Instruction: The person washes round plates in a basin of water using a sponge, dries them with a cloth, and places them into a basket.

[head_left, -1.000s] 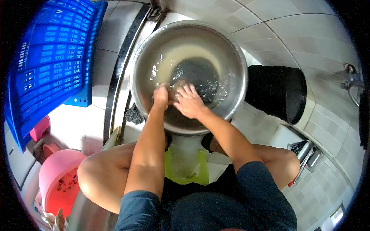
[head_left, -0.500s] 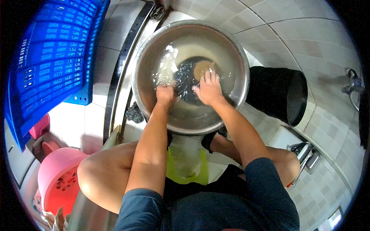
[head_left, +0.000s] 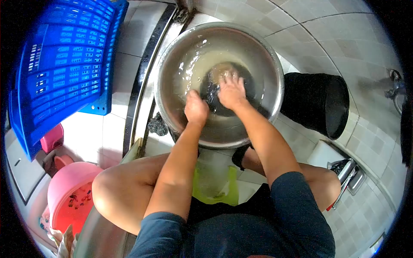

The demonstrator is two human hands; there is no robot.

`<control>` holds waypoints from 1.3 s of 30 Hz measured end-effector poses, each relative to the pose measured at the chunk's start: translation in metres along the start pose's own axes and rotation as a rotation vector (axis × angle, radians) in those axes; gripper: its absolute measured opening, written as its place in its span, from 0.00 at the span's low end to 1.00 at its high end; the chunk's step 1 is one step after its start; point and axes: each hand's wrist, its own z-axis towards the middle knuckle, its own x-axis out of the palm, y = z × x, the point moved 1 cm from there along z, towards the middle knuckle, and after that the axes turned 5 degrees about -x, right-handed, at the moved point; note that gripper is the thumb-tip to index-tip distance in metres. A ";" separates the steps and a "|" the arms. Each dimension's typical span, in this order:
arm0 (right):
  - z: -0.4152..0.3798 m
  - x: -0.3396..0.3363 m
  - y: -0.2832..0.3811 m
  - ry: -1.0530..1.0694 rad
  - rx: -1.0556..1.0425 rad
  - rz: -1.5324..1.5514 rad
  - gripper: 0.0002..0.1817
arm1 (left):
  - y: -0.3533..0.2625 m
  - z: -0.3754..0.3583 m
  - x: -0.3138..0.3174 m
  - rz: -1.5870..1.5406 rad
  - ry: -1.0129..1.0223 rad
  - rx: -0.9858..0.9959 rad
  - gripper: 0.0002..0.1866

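A wide metal basin [head_left: 275,71] of cloudy water stands before me. In the water lies a dark round thing [head_left: 221,109], like a shallow pan, partly hidden by my hands. My left hand [head_left: 196,108] is closed at its left edge, thumb up, with the other fingers mostly out of sight. Fingers stretched and apart, my right hand [head_left: 232,91] lies flat over its middle. Just beyond those fingertips a tan round pad [head_left: 223,71] shows blurred through the water.
Blue plastic baskets [head_left: 64,64] stand at the left. Lower left is a pink tub [head_left: 71,180] with red inside. A black bucket [head_left: 316,103] lies on its side right of the basin. Below the basin is a yellow-green bag [head_left: 215,198]; a dark mesh scrubber [head_left: 158,125] lies at its left.
My left hand has moved up and right, clearer of the water. The right hand stays over the dark round thing, while the tan pad has shifted slightly up and left.
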 end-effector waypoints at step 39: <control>-0.074 0.074 -0.018 -0.237 1.051 2.201 0.13 | -0.038 0.002 0.064 0.944 0.273 0.844 0.13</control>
